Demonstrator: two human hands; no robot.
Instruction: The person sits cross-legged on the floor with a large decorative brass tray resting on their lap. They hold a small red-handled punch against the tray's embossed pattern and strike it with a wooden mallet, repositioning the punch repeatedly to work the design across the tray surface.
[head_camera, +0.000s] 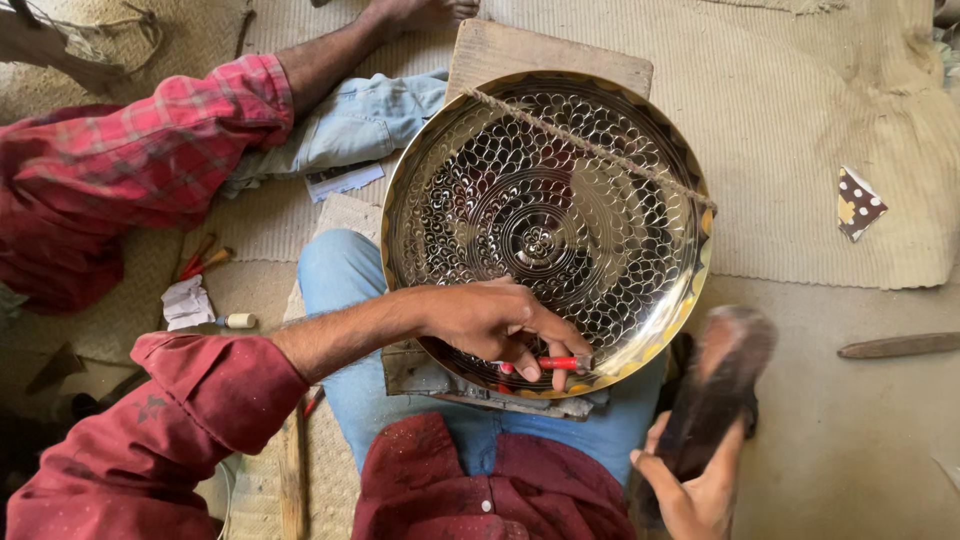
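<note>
Head view: left hand (500, 325) gripping red punch (556, 363) on brass plate (545, 225), right hand (700, 490) around blurred mallet (725, 375).

The mallet (722, 385) in the right hand (700, 495), just right of the brass plate (545, 225), is blurred, so its shape is unclear. The bottom edge cuts that hand. The left hand (490, 322) covers part of the plate's near rim and hides the tip of the red tool (556, 363).

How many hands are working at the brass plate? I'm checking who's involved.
2: the left hand holds a red punch on the brass plate; the right hand grips a blurred mallet.
</note>
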